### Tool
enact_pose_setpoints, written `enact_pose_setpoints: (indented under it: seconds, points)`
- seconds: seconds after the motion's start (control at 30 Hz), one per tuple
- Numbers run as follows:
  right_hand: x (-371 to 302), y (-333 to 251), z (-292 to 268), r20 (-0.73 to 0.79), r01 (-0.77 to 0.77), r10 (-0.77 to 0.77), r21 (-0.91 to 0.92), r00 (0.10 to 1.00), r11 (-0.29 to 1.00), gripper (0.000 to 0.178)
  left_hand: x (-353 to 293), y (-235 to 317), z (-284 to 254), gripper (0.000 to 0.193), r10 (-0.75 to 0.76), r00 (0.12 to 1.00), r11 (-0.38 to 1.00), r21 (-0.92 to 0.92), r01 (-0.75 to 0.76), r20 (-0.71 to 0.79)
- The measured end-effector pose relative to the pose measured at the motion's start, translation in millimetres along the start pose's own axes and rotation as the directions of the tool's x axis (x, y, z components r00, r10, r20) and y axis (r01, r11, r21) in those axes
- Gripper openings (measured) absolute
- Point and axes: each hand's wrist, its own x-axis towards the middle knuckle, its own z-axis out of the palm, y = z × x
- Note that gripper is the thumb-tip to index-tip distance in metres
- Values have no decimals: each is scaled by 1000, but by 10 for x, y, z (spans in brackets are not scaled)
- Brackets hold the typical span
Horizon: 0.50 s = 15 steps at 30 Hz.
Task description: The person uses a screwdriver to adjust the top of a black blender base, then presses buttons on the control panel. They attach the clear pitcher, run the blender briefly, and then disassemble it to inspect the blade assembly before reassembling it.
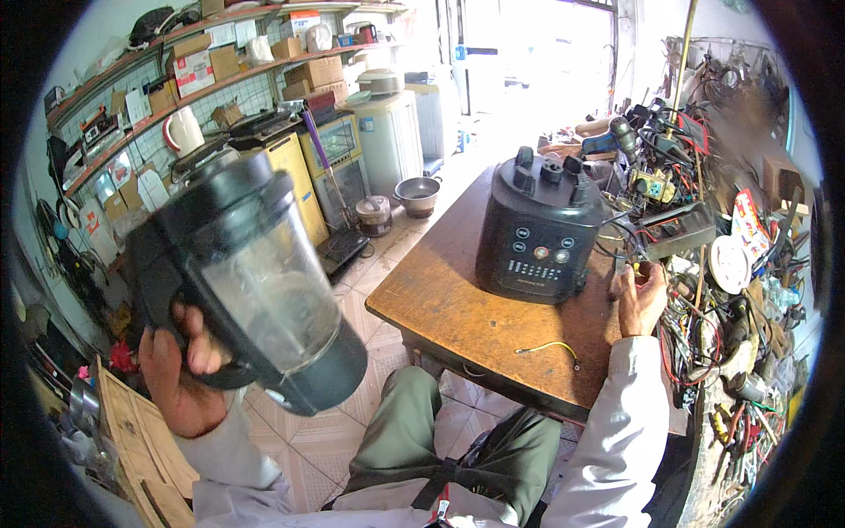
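Observation:
My left hand (189, 352) grips the handle of a blender jug (273, 290), raised and tilted off to the left of the table. The jug has clear, cloudy walls, a black lid and a black bottom collar. On the wooden table (431, 304) stands the black blender base (537, 233), with a panel of buttons and small lights facing me. Its top has a central coupling with raised black posts around it. By the table's right edge, beside the base, my right hand (642, 299) has its fingers closed around something small and partly hidden. A short yellow wire (553, 345) lies near the front edge.
Tangled cables, tools and parts (726, 352) pile up along the right side. Shelves with boxes (198, 70) line the left wall. Beyond the table, a metal pot (417, 195) and a rice cooker (374, 216) stand on the tiled floor.

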Motion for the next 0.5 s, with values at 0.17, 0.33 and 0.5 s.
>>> enact_pose_setpoints:
  seconds: [0.17, 0.33, 0.5]
  points:
    - [-35, -119, 15, -27, -47, 46, -15, 999, 999, 32, 248, -376, 649, 24, 31, 999, 996, 80, -27, -39]
    - [-65, -179, 53, -28, -69, 70, 12, 997, 998, 32, 306, -937, 982, 21, 5, 999, 992, 123, 1, -49]
    - [-94, -174, 64, -83, 21, -24, -31, 996, 999, 30, 284, -1341, 1287, 27, 39, 999, 980, 197, -37, -7]
